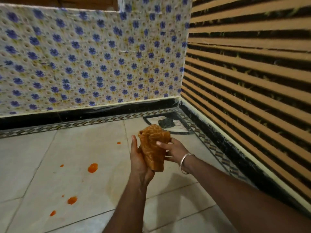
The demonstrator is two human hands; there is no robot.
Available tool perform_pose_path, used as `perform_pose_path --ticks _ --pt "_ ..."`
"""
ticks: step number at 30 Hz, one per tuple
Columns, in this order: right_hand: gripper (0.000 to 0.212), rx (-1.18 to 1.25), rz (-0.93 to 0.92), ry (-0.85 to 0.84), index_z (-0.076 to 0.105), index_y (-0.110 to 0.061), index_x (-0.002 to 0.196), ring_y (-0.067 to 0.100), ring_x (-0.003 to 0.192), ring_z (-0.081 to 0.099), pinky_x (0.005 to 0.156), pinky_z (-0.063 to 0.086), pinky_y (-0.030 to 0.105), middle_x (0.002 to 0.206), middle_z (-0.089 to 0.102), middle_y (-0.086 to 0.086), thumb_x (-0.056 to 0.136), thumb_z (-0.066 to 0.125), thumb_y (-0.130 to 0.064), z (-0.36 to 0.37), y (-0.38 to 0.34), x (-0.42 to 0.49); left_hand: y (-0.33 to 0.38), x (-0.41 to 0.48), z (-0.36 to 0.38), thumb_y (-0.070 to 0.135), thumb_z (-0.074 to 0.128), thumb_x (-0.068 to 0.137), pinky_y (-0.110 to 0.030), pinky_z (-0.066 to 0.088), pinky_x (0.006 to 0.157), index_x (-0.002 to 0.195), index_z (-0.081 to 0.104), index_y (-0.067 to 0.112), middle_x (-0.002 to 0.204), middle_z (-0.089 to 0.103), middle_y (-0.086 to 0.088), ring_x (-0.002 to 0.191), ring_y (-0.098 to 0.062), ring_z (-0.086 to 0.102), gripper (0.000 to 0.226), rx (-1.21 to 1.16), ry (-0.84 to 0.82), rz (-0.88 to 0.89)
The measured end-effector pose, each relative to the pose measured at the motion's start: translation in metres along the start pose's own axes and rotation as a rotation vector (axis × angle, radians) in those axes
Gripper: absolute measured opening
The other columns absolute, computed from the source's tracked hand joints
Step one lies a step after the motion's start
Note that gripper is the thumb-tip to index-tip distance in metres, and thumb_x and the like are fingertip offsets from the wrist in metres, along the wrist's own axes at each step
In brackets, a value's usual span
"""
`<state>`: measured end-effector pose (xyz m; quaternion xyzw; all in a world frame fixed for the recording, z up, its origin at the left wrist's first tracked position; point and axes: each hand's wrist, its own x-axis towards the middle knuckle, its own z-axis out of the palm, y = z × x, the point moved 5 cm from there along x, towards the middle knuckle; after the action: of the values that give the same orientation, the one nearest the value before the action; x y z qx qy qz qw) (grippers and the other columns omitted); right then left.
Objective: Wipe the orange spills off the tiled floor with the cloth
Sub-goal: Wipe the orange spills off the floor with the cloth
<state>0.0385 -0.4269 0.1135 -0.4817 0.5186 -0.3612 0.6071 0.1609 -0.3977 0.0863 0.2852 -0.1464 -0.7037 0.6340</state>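
An orange-brown patterned cloth (153,147) is bunched up between both hands, held in the air above the pale tiled floor (70,165). My left hand (138,158) cups it from the left and below, fingers upright. My right hand (173,148), with a metal bangle on the wrist, grips it from the right. Several orange spills lie on the floor to the left of the hands: the largest spill (92,167), a small spill (118,143) farther back, and a nearer spill (72,200) with smaller drops around it.
A wall with blue flower tiles (84,56) stands at the back with a black skirting. A slatted brown and black wall (252,73) runs along the right. A patterned border strip (210,143) edges the floor into the corner.
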Motion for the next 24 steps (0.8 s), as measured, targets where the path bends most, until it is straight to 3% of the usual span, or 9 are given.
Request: perform_pose_path --ticks 4,8,11,13,17,19,21,22,24 --pt "0.053 -0.303 -0.133 0.038 0.056 -0.026 0.121 0.014 0.106 0.062 0.077 0.053 0.026 0.113 0.065 -0.006 0.077 0.085 -0.031 -0.005 -0.026 0.018 0.001 0.001 0.008 0.057 0.046 0.102 -0.060 0.038 0.119 0.139 0.064 0.008 0.137 0.065 -0.024 0.132 -0.041 0.060 0.064 -0.137 -0.033 0.063" --pt "0.054 -0.543 -0.223 0.046 0.054 -0.035 0.114 0.017 0.101 0.064 0.083 0.059 0.037 0.113 0.066 0.001 0.072 0.088 -0.034 0.008 -0.031 0.041 0.008 0.008 0.006 0.049 0.049 0.101 -0.057 0.035 0.121 0.134 0.067 0.002 0.138 0.063 -0.028 0.136 -0.044 0.054 0.060 -0.322 0.000 0.076" --pt "0.069 -0.751 -0.298 0.023 0.045 -0.043 0.126 0.013 0.101 0.061 0.084 0.056 0.036 0.121 0.061 -0.004 0.072 0.087 -0.033 0.031 -0.031 0.045 0.018 0.010 -0.011 0.052 0.046 0.102 -0.048 0.054 0.101 0.118 0.075 0.005 0.119 0.074 -0.023 0.107 -0.035 0.072 0.057 -0.293 0.104 0.077" --pt "0.075 -0.842 -0.373 0.032 0.042 -0.045 0.134 0.014 0.111 0.057 0.090 0.051 0.034 0.131 0.053 -0.010 0.074 0.085 -0.030 0.042 -0.033 0.050 0.028 0.018 -0.029 0.054 0.045 0.103 -0.045 0.059 0.091 0.117 0.074 0.007 0.115 0.076 -0.020 0.099 -0.032 0.075 0.057 -0.164 0.184 0.100" --pt "0.024 -0.966 -0.469 -0.001 0.064 -0.025 0.106 0.017 0.097 0.060 0.079 0.052 0.032 0.104 0.064 -0.005 0.085 0.075 -0.026 0.070 -0.057 0.065 0.047 0.034 -0.071 0.081 0.055 0.082 -0.061 0.056 0.098 0.141 0.053 0.025 0.130 0.070 -0.010 0.116 -0.032 0.069 0.082 0.293 0.385 0.167" --pt "0.014 -1.019 -0.452 -0.135 0.067 -0.022 0.098 0.018 0.093 0.060 0.085 0.053 0.041 0.097 0.064 -0.002 0.086 0.074 -0.026 0.085 -0.065 0.071 0.059 0.035 -0.095 0.094 0.061 0.063 -0.064 0.045 0.109 0.157 0.026 0.038 0.159 0.044 -0.007 0.142 -0.033 0.049 0.115 0.655 0.464 0.223" --pt "0.014 -1.141 -0.428 -0.307 0.067 -0.021 0.101 0.018 0.094 0.058 0.084 0.053 0.041 0.097 0.062 -0.003 0.088 0.072 -0.025 0.099 -0.071 0.073 0.078 0.030 -0.105 0.093 0.060 0.064 -0.066 0.029 0.119 0.162 0.011 0.042 0.173 0.015 0.001 0.156 -0.032 0.025 0.121 1.025 0.494 0.332" --pt "0.015 -1.185 -0.424 -0.370 0.066 -0.020 0.104 0.017 0.093 0.057 0.080 0.052 0.037 0.097 0.060 -0.004 0.089 0.071 -0.023 0.104 -0.077 0.073 0.088 0.031 -0.105 0.091 0.061 0.066 -0.065 0.027 0.121 0.160 0.018 0.046 0.173 0.010 0.008 0.157 -0.031 0.022 0.113 1.137 0.463 0.364" --pt "0.016 -1.172 -0.418 -0.438 0.064 -0.018 0.107 0.015 0.092 0.055 0.076 0.050 0.032 0.097 0.057 -0.006 0.092 0.068 -0.020 0.106 -0.090 0.070 0.100 0.035 -0.101 0.094 0.066 0.060 -0.063 0.037 0.116 0.141 0.048 0.054 0.167 0.025 0.014 0.151 -0.032 0.033 0.092 1.251 0.319 0.317"
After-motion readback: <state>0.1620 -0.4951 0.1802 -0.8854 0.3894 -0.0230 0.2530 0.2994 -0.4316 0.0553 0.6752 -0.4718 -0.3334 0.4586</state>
